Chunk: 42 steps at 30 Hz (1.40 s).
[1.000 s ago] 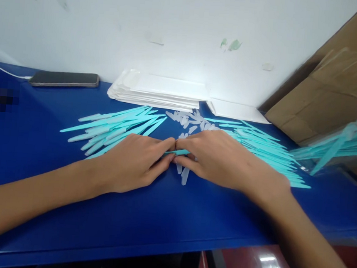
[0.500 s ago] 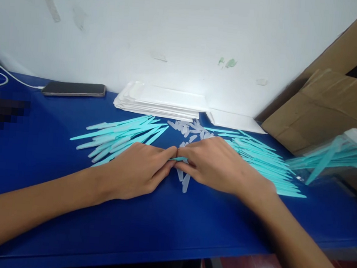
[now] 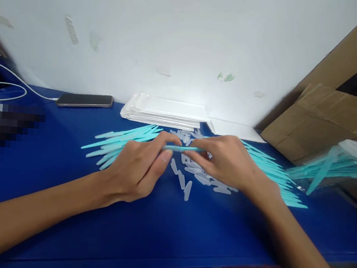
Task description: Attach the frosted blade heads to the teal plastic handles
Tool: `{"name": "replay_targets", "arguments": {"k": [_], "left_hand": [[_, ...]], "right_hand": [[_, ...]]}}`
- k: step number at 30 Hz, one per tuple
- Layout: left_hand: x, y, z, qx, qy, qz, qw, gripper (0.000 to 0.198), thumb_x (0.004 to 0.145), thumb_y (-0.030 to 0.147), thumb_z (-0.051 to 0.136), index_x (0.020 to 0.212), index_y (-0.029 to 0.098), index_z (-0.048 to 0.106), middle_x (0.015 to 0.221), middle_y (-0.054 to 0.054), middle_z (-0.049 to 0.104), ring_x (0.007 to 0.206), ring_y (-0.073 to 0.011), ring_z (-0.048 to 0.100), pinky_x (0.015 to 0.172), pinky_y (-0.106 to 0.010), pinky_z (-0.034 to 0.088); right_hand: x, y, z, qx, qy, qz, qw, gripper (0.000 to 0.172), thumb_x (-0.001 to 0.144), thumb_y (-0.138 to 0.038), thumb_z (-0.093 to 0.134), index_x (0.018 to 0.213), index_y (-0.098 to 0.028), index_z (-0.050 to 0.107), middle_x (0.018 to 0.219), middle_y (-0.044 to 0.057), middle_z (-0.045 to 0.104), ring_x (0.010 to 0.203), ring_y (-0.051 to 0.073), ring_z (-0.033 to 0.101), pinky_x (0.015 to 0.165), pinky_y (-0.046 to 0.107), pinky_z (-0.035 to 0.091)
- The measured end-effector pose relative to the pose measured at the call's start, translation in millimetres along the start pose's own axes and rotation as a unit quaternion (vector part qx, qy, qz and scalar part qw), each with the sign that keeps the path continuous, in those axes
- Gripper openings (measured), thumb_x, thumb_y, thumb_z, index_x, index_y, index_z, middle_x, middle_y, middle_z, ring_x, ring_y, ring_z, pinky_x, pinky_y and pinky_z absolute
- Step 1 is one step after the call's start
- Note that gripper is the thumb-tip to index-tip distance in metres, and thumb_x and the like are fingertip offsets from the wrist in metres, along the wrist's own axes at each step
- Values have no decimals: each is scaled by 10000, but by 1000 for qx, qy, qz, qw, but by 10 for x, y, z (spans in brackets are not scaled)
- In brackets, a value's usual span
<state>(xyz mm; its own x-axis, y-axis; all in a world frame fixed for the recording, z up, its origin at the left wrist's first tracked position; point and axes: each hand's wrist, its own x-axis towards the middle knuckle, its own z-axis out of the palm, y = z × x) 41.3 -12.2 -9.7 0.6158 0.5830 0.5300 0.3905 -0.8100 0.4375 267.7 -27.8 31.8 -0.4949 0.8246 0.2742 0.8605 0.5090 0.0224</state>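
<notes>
My left hand (image 3: 138,168) and my right hand (image 3: 226,161) meet over the blue table (image 3: 163,233), both pinching the ends of one thin teal plastic stick (image 3: 182,148) held level just above the surface. Small clear plastic caps (image 3: 190,174) lie scattered under and in front of my right hand. A pile of teal sticks (image 3: 118,143) lies behind my left hand. A second, larger pile of teal sticks (image 3: 272,171) spreads out to the right of my right hand.
A stack of white flat packets (image 3: 164,110) and a white sheet (image 3: 235,130) lie against the wall. A phone (image 3: 84,100) with a white cable (image 3: 10,90) rests at back left. Cardboard boxes (image 3: 330,114) and a clear container of teal sticks (image 3: 341,165) stand at right.
Both hands lifted slightly off the table with the stick between them, and more of the stick now shows. The clear caps under my right hand have come into view. The camera tilted upward.
</notes>
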Motion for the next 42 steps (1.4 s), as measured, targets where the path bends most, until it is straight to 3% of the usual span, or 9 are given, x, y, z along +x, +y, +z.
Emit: {"name": "replay_targets", "arguments": {"k": [3,7,12,18,22,26,30,37,42], "left_hand": [[-9,3,0,18,51,-4,999,395,1041,265,312,1422,171,357,788,32,616,498,-83,512,498,-240,368],[-19,2,39,27,55,10,998,398,1015,207,376,1412,185,362,822,30,605,498,-76,491,493,-237,376],[20,-28,60,190,91,81,974,289,959,152,481,1239,172,548,1192,-127,578,1045,-268,542,822,-410,474],[27,-147,113,291,32,162,942,252,968,61,466,1183,123,582,850,-54,651,815,-231,542,687,-366,434],[24,-130,78,338,15,120,933,241,937,31,456,1093,113,620,809,-72,650,764,-234,536,657,-367,412],[47,-73,25,394,-37,55,917,199,924,54,446,928,126,632,739,-89,628,746,-250,529,665,-387,434],[54,-43,20,422,-50,43,904,202,918,96,459,785,155,599,726,-99,607,749,-255,512,663,-389,452],[30,-19,27,434,-69,22,898,186,904,132,480,786,141,623,778,-126,594,777,-276,515,673,-413,467],[31,-73,23,463,-86,-7,882,237,916,184,477,764,121,648,758,-152,590,787,-304,526,688,-444,482]], "right_hand": [[22,90,-32,-19,56,72,996,393,1005,-486,476,862,-205,711,648,9,651,568,139,533,561,292,245],[37,145,1,-30,71,111,991,393,1005,-495,469,909,-195,704,724,31,673,615,156,548,559,287,251],[30,38,71,23,37,28,999,221,986,-326,527,1009,-205,710,810,18,660,655,140,551,567,274,280],[37,-20,141,35,-8,-35,999,204,975,-273,535,1032,-193,713,869,25,663,687,133,566,571,271,303],[54,232,95,-15,7,17,1000,191,954,-266,545,1003,-229,726,901,25,697,746,152,600,574,280,308],[13,610,-38,-103,49,168,979,234,960,-317,508,1019,-223,714,924,58,710,771,193,606,543,284,299],[-121,986,-112,-108,-3,303,947,219,921,-275,525,980,-225,730,963,85,736,853,247,632,569,302,326],[-344,1436,-27,25,-145,289,946,191,741,-304,772,921,-243,799,851,34,766,737,193,675,626,275,463],[-353,1522,17,63,-167,282,943,267,739,-356,779,975,-232,799,909,50,768,769,200,683,665,282,481]]}}
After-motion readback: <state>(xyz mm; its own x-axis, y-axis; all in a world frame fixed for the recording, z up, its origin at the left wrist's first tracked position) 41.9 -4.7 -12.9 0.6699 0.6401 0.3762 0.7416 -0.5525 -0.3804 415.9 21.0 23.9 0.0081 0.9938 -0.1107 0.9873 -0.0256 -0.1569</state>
